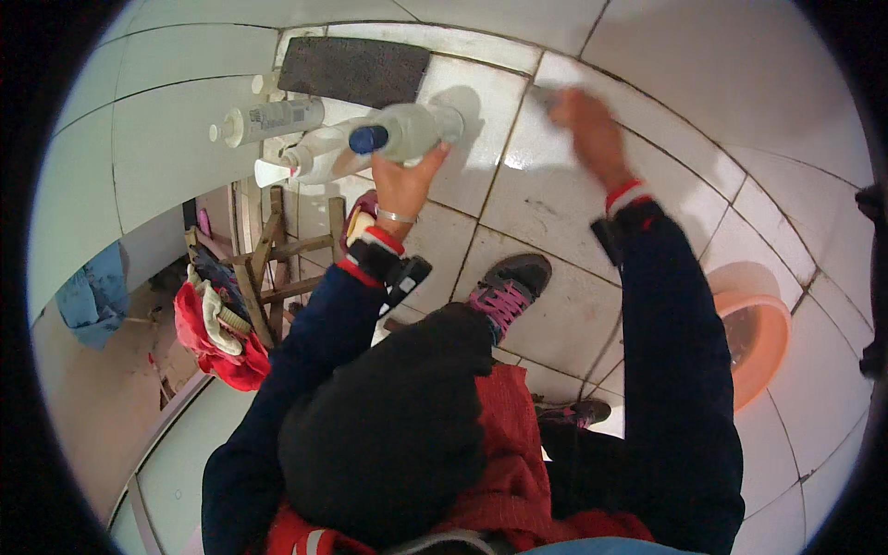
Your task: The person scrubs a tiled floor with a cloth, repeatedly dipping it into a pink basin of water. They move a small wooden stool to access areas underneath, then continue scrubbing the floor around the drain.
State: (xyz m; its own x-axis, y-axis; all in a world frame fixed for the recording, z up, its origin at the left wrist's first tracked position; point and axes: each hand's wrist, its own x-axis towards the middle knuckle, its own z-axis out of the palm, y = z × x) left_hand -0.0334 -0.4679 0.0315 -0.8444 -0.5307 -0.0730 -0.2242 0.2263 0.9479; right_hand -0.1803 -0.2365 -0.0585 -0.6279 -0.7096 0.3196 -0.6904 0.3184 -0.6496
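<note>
Left hand (404,185) has its fingers wrapped round a pale bottle (407,132) above the tiled floor (546,305), long axis near level, blue cap (368,139) pointing left. Right hand (585,125) is blurred on the tiles; can't tell its fingers.

Navy sleeves (680,305) with red cuffs, silver bracelet (396,216), pink-laced shoe (509,289).

My left hand (403,185) grips a bottle (407,131) lying sideways above the floor tiles (518,305). Just left of it lie a spray bottle (310,159) and, beyond that, another bottle (268,120). A mat (356,69) lies ahead of the grip. My right hand (587,125) is on the tiles to the right. A stool (277,254) stands behind and left; a basin (758,338) sits far right, behind.
</note>
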